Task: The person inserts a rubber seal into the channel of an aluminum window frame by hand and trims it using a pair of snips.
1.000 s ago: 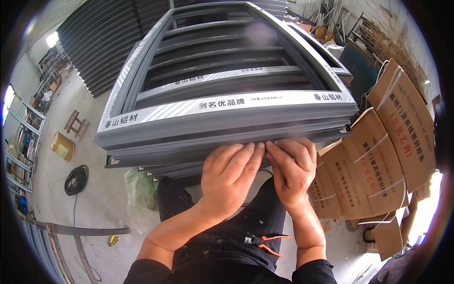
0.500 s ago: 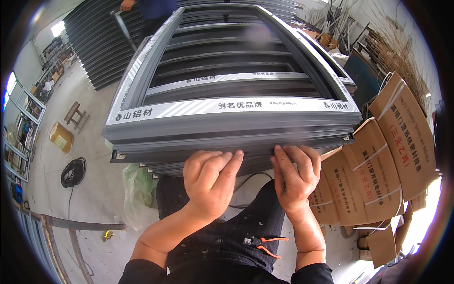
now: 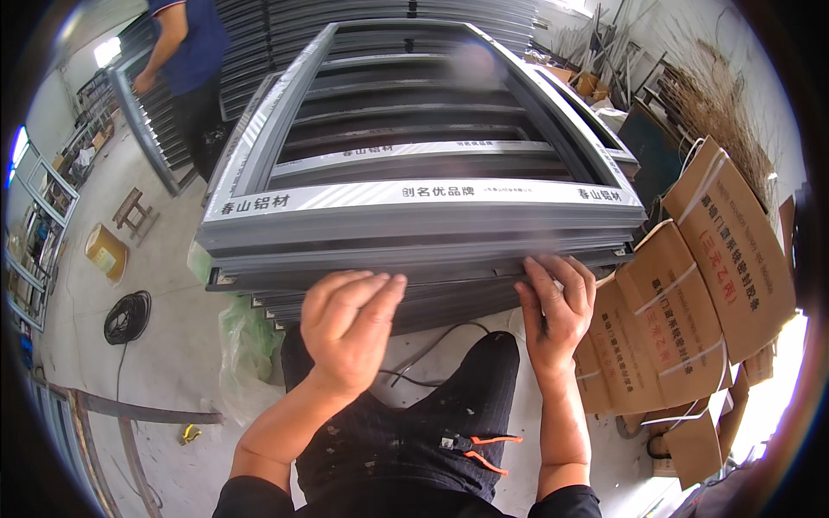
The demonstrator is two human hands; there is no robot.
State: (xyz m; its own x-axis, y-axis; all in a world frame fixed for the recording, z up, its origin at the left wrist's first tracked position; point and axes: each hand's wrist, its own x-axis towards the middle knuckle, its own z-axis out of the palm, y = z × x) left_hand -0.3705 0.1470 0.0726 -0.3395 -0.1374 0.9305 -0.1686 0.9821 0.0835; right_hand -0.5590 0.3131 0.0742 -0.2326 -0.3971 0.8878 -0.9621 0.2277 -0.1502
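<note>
A stack of dark grey metal window frames (image 3: 432, 226) with white printed protective film stands before me. My left hand (image 3: 350, 324) is at the front edge of the stack, left of its middle. Its fingers are bent and pressed together at the dark lower profile. Further right, my right hand (image 3: 557, 302) is closed in the same way, fingertips against the edge near its right end. Whatever the fingers pinch there is hidden or too thin to make out. On my thigh lie pliers (image 3: 471, 449) with orange handles.
Brown cardboard boxes (image 3: 656, 319) lean at the right. Left are a coiled black cable (image 3: 128, 318), a yellow bucket (image 3: 105, 255) and a wooden stool (image 3: 132, 216). Clear plastic wrap (image 3: 244, 345) hangs by the stack. Back left, a person (image 3: 192, 65) holds an upright frame (image 3: 142, 125).
My hands have moved apart along the front edge, the left one leftward and the right one rightward. The other person has come further into view at the back left with a frame.
</note>
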